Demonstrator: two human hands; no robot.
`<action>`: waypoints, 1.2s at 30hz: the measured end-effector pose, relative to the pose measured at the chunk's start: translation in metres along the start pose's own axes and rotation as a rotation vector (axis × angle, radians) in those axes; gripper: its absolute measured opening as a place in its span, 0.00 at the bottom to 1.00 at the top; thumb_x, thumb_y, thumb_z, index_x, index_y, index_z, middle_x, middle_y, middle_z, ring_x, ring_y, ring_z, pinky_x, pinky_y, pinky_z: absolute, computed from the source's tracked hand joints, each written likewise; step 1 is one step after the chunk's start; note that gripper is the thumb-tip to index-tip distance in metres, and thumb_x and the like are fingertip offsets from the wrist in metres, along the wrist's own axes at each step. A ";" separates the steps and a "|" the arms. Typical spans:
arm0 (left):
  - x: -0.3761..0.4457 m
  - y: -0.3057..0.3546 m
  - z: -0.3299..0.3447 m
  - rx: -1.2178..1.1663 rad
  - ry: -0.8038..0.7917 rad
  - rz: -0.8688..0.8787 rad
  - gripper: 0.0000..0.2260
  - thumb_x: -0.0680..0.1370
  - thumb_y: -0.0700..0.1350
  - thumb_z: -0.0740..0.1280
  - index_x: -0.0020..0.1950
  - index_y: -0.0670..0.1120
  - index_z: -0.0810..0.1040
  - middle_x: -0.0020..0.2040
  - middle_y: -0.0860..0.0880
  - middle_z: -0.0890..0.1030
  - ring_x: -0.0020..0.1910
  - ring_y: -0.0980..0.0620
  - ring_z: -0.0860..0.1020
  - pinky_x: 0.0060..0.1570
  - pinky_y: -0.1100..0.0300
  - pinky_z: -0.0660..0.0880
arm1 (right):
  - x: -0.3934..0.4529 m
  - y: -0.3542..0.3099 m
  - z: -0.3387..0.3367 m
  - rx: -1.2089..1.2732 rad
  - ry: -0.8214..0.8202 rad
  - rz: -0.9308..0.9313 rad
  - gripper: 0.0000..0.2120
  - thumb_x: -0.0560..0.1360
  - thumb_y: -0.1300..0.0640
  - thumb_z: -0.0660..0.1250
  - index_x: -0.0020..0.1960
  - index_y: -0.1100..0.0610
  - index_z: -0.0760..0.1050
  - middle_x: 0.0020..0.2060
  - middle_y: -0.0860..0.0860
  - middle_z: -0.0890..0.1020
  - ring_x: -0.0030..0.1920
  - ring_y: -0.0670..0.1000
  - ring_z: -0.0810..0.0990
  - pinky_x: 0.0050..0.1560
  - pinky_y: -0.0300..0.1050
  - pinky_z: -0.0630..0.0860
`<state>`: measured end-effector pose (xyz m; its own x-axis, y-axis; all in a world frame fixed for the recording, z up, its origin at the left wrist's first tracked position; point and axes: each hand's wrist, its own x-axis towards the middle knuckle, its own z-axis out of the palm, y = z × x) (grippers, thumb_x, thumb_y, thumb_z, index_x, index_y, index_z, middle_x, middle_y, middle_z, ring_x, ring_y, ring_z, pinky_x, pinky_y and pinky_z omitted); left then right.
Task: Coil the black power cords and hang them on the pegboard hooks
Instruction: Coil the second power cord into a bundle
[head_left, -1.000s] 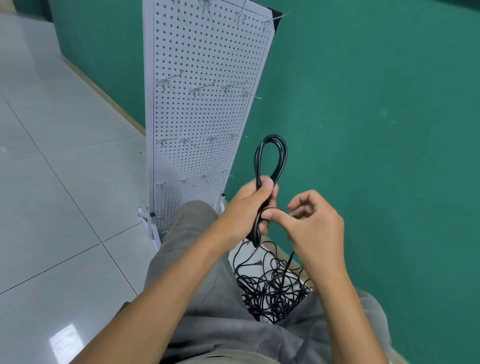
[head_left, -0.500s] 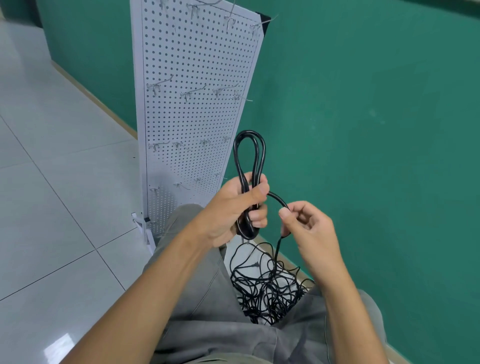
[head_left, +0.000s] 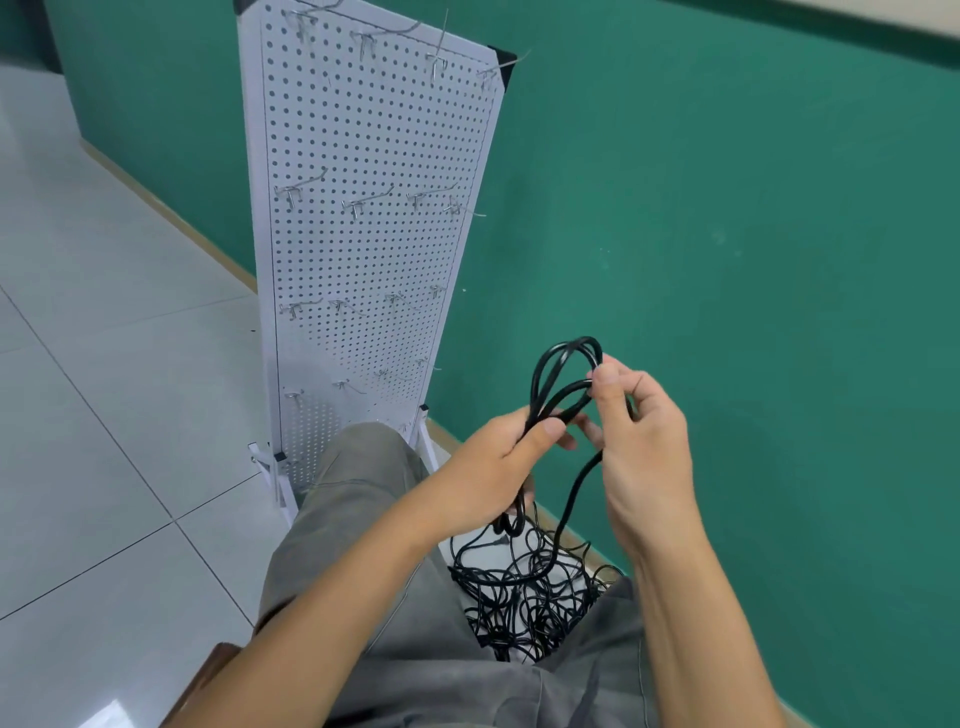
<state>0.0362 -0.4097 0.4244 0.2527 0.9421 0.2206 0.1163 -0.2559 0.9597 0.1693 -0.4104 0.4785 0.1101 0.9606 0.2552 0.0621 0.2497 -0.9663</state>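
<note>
A black power cord (head_left: 545, 376) is folded into upright loops in front of me. My left hand (head_left: 493, 462) grips the loops at their middle, thumb across them. At the top right of the loops, my right hand (head_left: 639, 431) pinches a strand, and the cord's loose tail drops from it to a tangled pile of black cords (head_left: 524, 587) on the floor between my knees. The white pegboard (head_left: 363, 234) stands upright beyond my left knee, with rows of bare metal hooks (head_left: 363, 202).
The pegboard rests on white feet (head_left: 270, 467) against a green wall (head_left: 727, 234). Grey floor tiles (head_left: 104, 415) spread to the left. My legs in grey trousers (head_left: 363, 499) flank the cord pile. A brown seat edge (head_left: 218, 670) shows below left.
My right hand has carried the cord's strand up from beside the left hand to the top of the loops, adding another loop. The camera has tilted, showing more of the pegboard.
</note>
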 end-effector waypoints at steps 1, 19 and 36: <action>-0.001 0.002 0.001 0.022 -0.006 0.001 0.13 0.88 0.48 0.56 0.65 0.47 0.78 0.48 0.58 0.84 0.27 0.60 0.73 0.31 0.67 0.70 | 0.002 -0.003 0.001 -0.018 0.012 -0.003 0.15 0.81 0.51 0.66 0.46 0.64 0.74 0.65 0.46 0.79 0.55 0.37 0.81 0.44 0.38 0.82; 0.000 0.005 -0.007 -0.053 -0.242 -0.001 0.14 0.88 0.46 0.58 0.49 0.45 0.79 0.39 0.50 0.81 0.28 0.56 0.73 0.32 0.64 0.71 | 0.028 -0.004 0.014 -0.184 -0.098 -0.145 0.12 0.82 0.58 0.66 0.48 0.42 0.69 0.37 0.51 0.80 0.33 0.66 0.83 0.29 0.51 0.79; -0.005 -0.008 -0.001 -0.432 -0.213 -0.106 0.17 0.86 0.53 0.59 0.39 0.47 0.69 0.28 0.52 0.66 0.24 0.52 0.74 0.32 0.58 0.74 | 0.046 0.000 0.004 -0.243 -0.392 -0.138 0.12 0.85 0.56 0.60 0.61 0.56 0.81 0.46 0.44 0.85 0.42 0.54 0.84 0.51 0.45 0.83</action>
<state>0.0330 -0.4117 0.4157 0.4567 0.8815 0.1203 -0.2455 -0.0051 0.9694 0.1700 -0.3662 0.4902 -0.2952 0.9058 0.3040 0.2854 0.3873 -0.8767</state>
